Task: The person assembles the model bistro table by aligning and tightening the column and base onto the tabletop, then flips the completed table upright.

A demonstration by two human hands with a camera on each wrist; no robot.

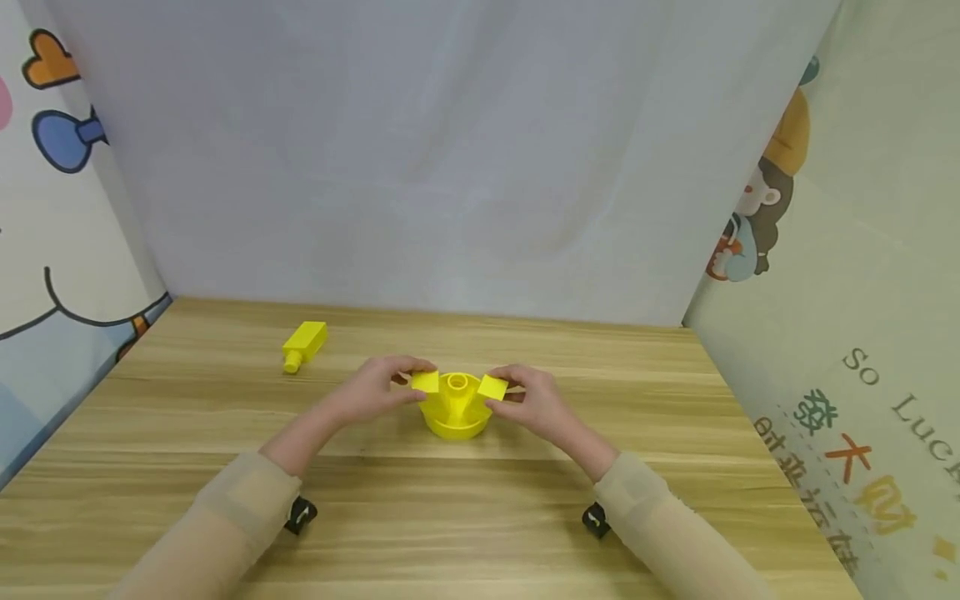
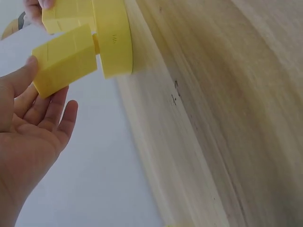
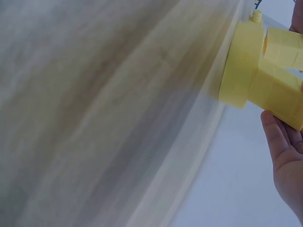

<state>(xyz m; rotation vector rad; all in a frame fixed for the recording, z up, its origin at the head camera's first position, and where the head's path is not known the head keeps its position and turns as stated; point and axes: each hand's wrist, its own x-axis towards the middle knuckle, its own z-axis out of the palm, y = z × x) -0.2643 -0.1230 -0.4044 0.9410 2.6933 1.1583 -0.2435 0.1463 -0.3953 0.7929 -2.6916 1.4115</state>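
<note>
A round yellow base [image 1: 456, 431] with a raised central tube [image 1: 457, 383] sits on the wooden table. My left hand [image 1: 375, 385] pinches a yellow rectangular block [image 1: 426, 382] between thumb and fingers at the base's left side. In the left wrist view, a narrow neck joins that block [image 2: 66, 61] to the base [image 2: 115, 42], and the block tilts outward. On the right side, my right hand [image 1: 536, 402] grips a second yellow block [image 1: 492, 387]. The right wrist view has this block [image 3: 277, 92] tilted, its lower end against the base [image 3: 240, 66].
A third yellow block with a knobbed neck [image 1: 306, 339] lies at the back left of the table [image 1: 450, 517]. A pale curtain [image 1: 420, 167] hangs behind the table. Printed cloths stand at the left [image 1: 45, 217] and right [image 1: 847, 275].
</note>
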